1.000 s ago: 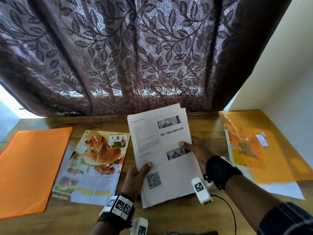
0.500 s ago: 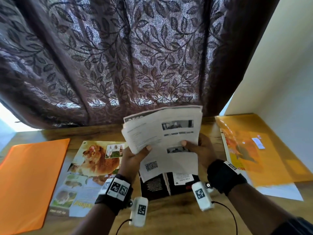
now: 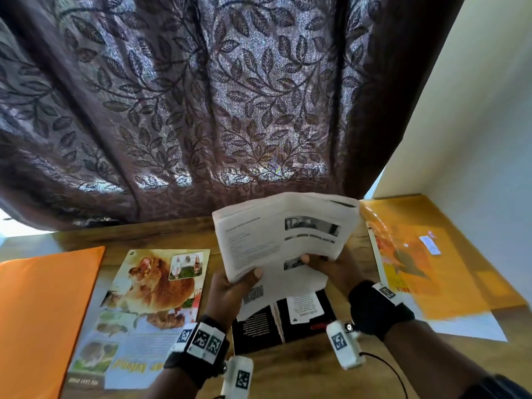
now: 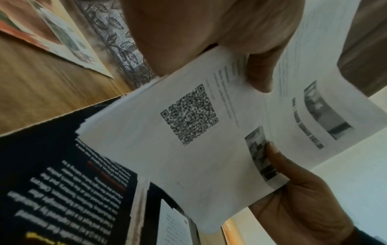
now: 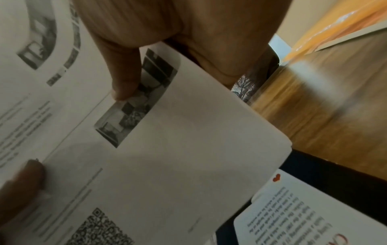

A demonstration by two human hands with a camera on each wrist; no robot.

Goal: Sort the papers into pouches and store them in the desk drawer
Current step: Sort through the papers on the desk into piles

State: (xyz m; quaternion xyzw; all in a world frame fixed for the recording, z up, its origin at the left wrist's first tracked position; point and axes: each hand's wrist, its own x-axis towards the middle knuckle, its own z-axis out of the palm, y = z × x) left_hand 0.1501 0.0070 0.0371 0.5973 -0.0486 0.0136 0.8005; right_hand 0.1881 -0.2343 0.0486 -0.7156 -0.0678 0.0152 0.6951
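Observation:
A stack of white printed papers (image 3: 282, 243) with a QR code (image 4: 188, 114) is held up over the wooden desk (image 3: 288, 367), its top edge curling towards the curtain. My left hand (image 3: 247, 279) grips its left side, thumb on the front sheet. My right hand (image 3: 316, 262) pinches its right side, thumb (image 5: 123, 79) on a grey photo. Under the stack a black printed sheet (image 3: 256, 326) with a white card (image 3: 305, 308) lies on the desk. An orange pouch (image 3: 37, 312) lies at the left. A yellow see-through pouch (image 3: 437, 254) with papers inside lies at the right.
A colour poster of a lion (image 3: 149, 298) lies flat between the orange pouch and my left hand. A brown leaf-pattern curtain (image 3: 201, 110) hangs along the desk's far edge. A pale wall (image 3: 475, 125) bounds the right side. No drawer is in view.
Both hands have lifted the white stack off the desk and tilted it up. The black sheet and white card underneath have come into sight.

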